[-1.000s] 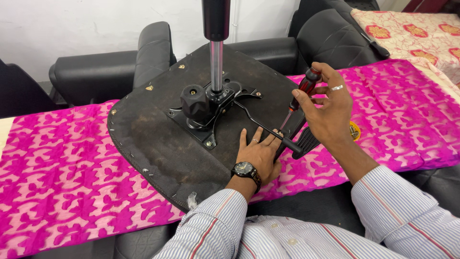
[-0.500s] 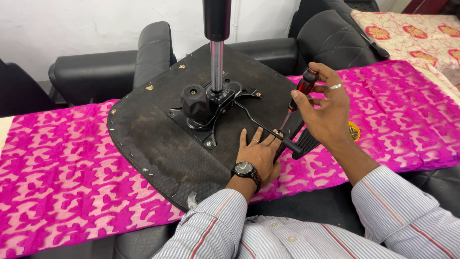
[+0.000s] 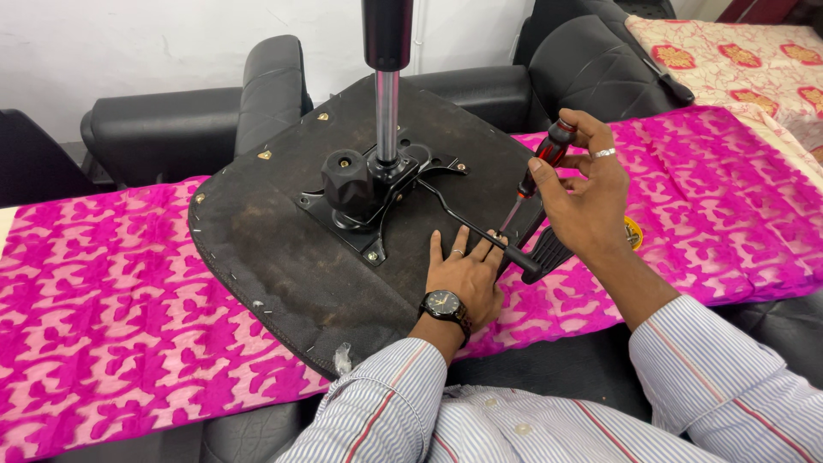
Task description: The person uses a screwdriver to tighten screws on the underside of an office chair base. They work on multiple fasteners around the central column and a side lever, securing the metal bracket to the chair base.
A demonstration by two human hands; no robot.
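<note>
An upturned black chair seat (image 3: 283, 249) lies on a pink patterned cloth (image 3: 103, 300). A black metal mechanism plate (image 3: 369, 201) with a round knob and a chrome gas cylinder (image 3: 387, 111) is bolted to its underside. My left hand (image 3: 463, 274), with a wristwatch, rests flat on the seat's right edge, fingers by the black lever (image 3: 480, 231). My right hand (image 3: 583, 193) grips a red-and-black screwdriver (image 3: 540, 163), tip pointing down at the seat edge near my left fingers.
Black padded chair parts (image 3: 171, 120) lie behind the seat, and another quilted black chair back (image 3: 591, 60) stands at the upper right. A beige and red patterned cloth (image 3: 737, 60) covers the far right. A white wall runs along the back.
The screwdriver and my right hand have shifted only slightly. My left hand stays pressed on the seat.
</note>
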